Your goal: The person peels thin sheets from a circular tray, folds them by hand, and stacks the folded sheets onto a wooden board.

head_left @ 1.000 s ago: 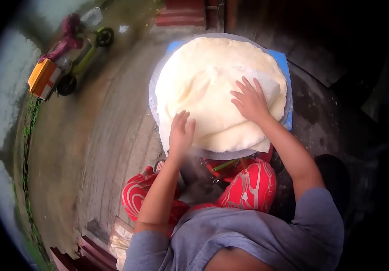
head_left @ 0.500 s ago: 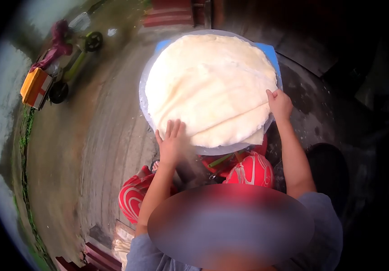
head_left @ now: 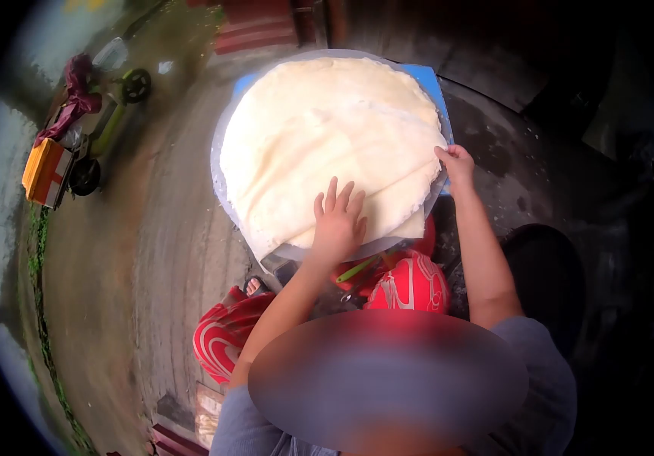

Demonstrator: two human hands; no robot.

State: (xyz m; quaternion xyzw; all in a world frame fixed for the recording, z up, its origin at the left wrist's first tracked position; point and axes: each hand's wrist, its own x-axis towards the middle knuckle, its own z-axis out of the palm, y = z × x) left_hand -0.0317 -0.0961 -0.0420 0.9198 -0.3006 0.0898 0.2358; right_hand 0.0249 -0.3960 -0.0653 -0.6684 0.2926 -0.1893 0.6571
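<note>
A large round, pale, dough-like sheet [head_left: 319, 121] covers most of a round grey-white board [head_left: 223, 178]. Creases run over its near half, and one flap hangs past the board's front left rim. My left hand [head_left: 340, 228] rests over the near part of the sheet, palm down with fingers spread. At the right rim, my right hand [head_left: 458, 169] pinches the sheet's edge between thumb and fingers.
A blue panel [head_left: 427, 78] shows from under the board. Below the front rim are a red container and a green handle [head_left: 355, 271]. A scooter [head_left: 107, 125] with an orange-and-white box [head_left: 46, 173] stands at the left. Dark red steps [head_left: 255, 34] are behind.
My left hand has moved right and inward over the sheet from its front left edge. A flap now hangs over the front left rim. My right hand still pinches the right edge.
</note>
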